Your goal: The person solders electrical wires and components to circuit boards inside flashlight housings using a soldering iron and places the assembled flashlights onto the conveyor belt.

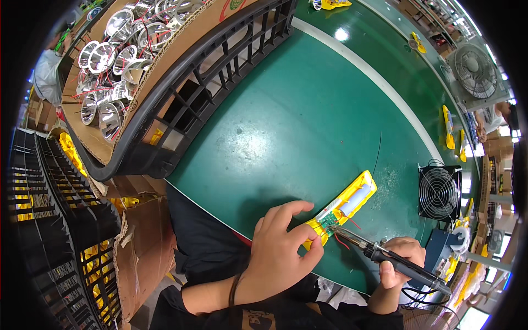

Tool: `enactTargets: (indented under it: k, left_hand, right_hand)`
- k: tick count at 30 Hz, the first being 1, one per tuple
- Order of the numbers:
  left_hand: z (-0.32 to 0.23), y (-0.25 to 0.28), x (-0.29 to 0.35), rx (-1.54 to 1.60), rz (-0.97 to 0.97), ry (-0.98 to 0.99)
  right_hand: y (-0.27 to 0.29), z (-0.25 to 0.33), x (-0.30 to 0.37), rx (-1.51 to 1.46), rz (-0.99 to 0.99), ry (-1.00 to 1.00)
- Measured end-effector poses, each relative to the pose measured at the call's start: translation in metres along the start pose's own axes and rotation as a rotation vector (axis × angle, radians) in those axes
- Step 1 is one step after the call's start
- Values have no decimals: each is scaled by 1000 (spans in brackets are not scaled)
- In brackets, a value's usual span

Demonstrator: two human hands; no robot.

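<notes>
A yellow plastic housing (367,180) lies slantwise on the green bench, with a pale blue cylindrical battery (355,200) and a small green circuit board (328,221) inside. Red wires (342,242) stick out beside the board. My left hand (279,256) has its thumb and index finger closed around the housing's near end, while another finger reaches out above the bench; whether a thin wire is also pinched there is hidden. In my right hand (404,259) is a soldering iron (410,268), gripped by its black handle. Its tip meets or hovers just over the board.
A black plastic crate (190,110) at the upper left holds a cardboard box of silver reflector cups (103,56) with red wires. More crates (71,231) with yellow parts stand at left. A small black fan (439,192) sits right. Beyond a white strip, yellow housings (448,126) lie on a green surface.
</notes>
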State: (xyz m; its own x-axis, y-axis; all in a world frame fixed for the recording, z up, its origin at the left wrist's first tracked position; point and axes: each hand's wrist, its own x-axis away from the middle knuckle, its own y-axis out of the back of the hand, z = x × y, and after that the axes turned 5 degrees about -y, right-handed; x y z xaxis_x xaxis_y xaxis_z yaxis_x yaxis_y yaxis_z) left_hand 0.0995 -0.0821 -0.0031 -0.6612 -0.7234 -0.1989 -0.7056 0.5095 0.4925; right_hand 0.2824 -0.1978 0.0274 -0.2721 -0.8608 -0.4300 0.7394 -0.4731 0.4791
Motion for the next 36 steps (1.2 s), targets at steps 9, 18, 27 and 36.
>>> enactTargets:
  k: [9, 18, 27, 36]
  left_hand:
    - [1, -3, 0, -12, 27, 20]
    - [-1, -2, 2, -51, 3, -18]
    - [9, -5, 12, -162, -60, -140]
    - [-6, 3, -10, -376, 271, -173]
  right_hand:
    - [9, 1, 7, -1, -74, -17]
    - [15, 6, 10, 16, -252, 29]
    - [25, 17, 29, 18, -431, -6]
    - [39, 40, 39, -27, -615, 29]
